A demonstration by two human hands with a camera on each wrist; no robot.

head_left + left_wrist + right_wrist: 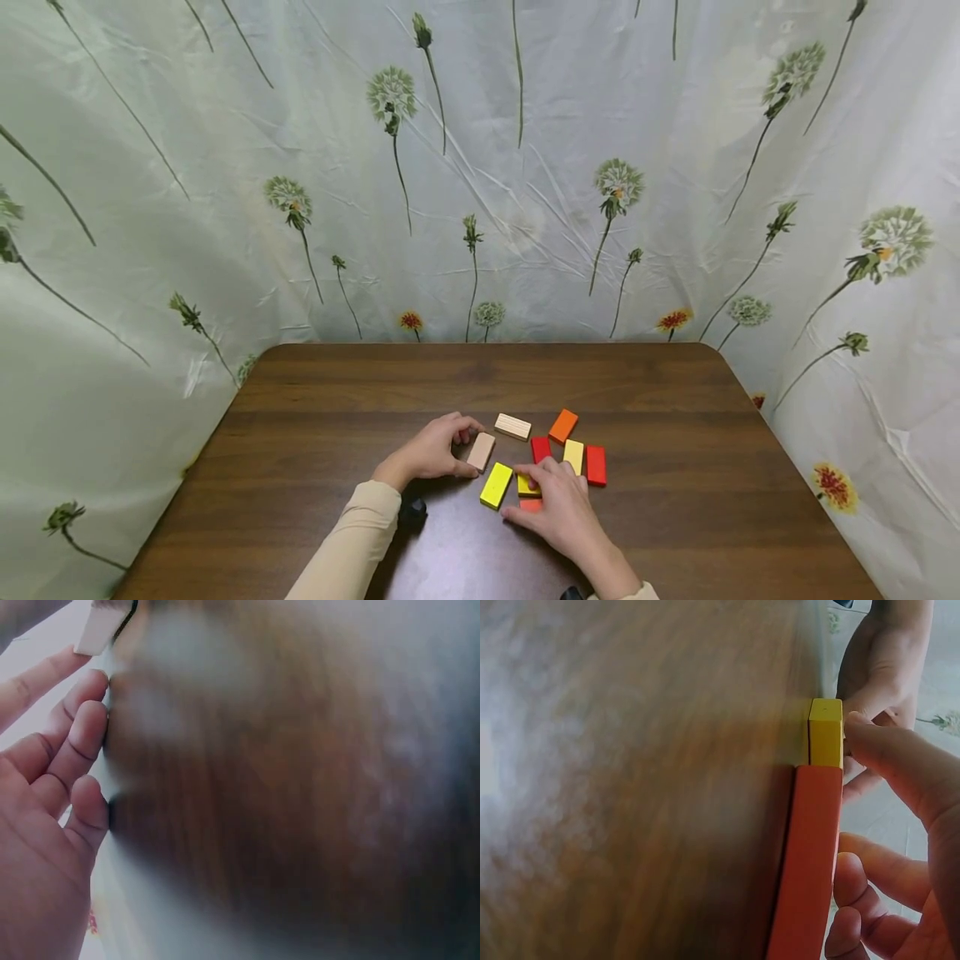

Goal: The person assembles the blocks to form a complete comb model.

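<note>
A pinkish wooden block (481,452) lies between the thumb and index finger of my left hand (437,448), which pinches it by its ends. In the left wrist view a fingertip meets the pale block's (101,630) edge, while the other fingers (88,727) rest loosely curled at the tabletop. My right hand (557,507) hovers low over several blocks, its thumb and index finger spread. Partly under it are a yellow block (528,485) and an orange-red block (531,504). A bright yellow block (496,486) lies between the hands.
Beyond the hands are a pale striped block (513,427) and an orange block (563,426). A red block (541,449), a light yellow block (573,454) and another red block (596,465) sit around the right hand. The brown table (300,408) meets a flowered curtain behind.
</note>
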